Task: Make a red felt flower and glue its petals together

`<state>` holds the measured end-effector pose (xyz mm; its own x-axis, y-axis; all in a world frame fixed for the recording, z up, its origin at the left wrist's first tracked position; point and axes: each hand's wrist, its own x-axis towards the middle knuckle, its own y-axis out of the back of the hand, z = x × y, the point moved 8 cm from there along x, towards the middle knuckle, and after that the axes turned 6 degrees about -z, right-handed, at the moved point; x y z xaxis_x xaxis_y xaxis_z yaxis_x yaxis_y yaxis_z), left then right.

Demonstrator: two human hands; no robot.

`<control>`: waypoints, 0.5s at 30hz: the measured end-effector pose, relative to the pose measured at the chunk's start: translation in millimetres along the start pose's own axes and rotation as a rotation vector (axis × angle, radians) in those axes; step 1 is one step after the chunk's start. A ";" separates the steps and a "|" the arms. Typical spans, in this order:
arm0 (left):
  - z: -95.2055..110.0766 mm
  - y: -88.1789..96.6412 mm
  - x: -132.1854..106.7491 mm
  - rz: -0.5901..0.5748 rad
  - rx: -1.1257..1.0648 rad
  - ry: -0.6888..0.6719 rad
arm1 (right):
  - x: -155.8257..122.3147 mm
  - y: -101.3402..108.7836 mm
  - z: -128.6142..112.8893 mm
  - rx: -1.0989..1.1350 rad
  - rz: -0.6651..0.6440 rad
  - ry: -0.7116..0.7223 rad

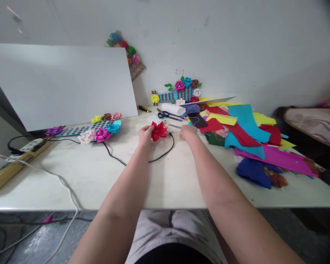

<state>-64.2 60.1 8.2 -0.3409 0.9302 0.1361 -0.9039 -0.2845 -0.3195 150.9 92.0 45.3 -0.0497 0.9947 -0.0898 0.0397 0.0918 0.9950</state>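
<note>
- At the far left, a yellow power strip (34, 151) lies along the edge of the white table (176, 187), probably so that cables reach the work area.
- A large white board (63, 86) stands against the wall, perhaps to leave the surface free.
- Before it, a blue-and-brown woven piece (81, 129) with paper flowers lies to one side, likely to spare it from knocks.
- Near the middle, the left hand (145, 134) pinches the left edge of a red flower (159, 131). Holding only the rim seems meant to keep the petals uncrushed and facing up.
- Dark-handled scissors (163, 114) lie just beyond the flower, apparently for easy reach.
- A second woven piece (167, 96) leans against the wall, its flowers facing the person, as if on display.
- A black cable (172, 145) curves around the flower's near right side, its tip just beside the petals.
- The right hand (188, 132) has curled fingers, close to a thin metal tool (174, 126); I cannot tell whether it grips it.
- At the right, a pile of coloured sheets (243, 123) spreads loosely, presumably so colours can be picked out.
</note>
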 end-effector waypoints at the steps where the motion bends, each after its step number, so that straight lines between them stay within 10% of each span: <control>1: 0.0 0.1 0.0 0.003 -0.001 0.000 | 0.1 0.6 1.6 0.003 0.002 -0.007; 15: -0.2 1.5 5.2 -0.016 0.092 -0.085 | 8.5 9.0 17.9 0.539 0.161 0.170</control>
<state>-67.3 64.6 8.3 -0.3436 0.9129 0.2202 -0.9278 -0.2937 -0.2301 168.7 102.1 52.7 -0.1587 0.9809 0.1128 0.5597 -0.0047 0.8287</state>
